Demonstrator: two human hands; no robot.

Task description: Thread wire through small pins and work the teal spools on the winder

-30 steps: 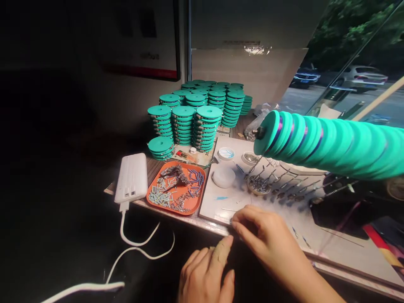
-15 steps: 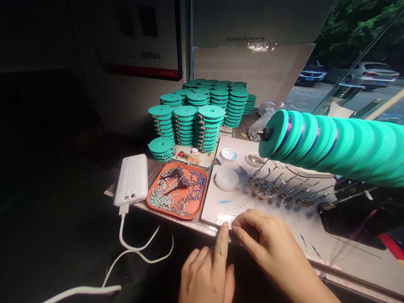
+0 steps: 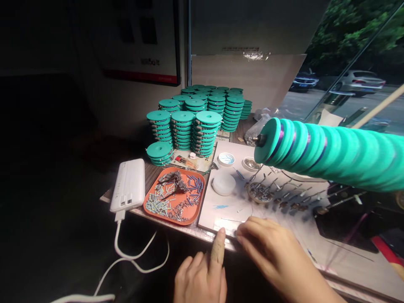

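Observation:
My left hand (image 3: pixel 203 273) is at the front edge of the pale work board (image 3: pixel 206 210). Its index finger, wrapped in a tan bandage (image 3: pixel 217 252), stretches out to a bright white patch (image 3: pixel 223 225) at that edge; the other fingers curl loosely around nothing visible. Just to the right, my right hand (image 3: pixel 271 244) has thumb and fingertips together low over the same edge; anything between them is hidden or too small to name. A thin metal needle or wire (image 3: pixel 232 220) lies by the right fingertips. Blue slivers (image 3: pixel 220 206) lie beyond the left fingertip.
Left, an orange tray (image 3: pixel 148 209) holds small parts beside a white power bank (image 3: pixel 128 185) with cable. Stacked green spools (image 3: pixel 183 126) stand behind. A rod of green discs (image 3: pixel 331 153) juts in from the right above small round dishes (image 3: pixel 226 159) and a row of metal clips (image 3: pixel 293 198).
The view has shifted slightly, moving the scene left and down. My right fingertips have moved a little right along the board edge, farther from the left fingertip, which stays at the white patch.

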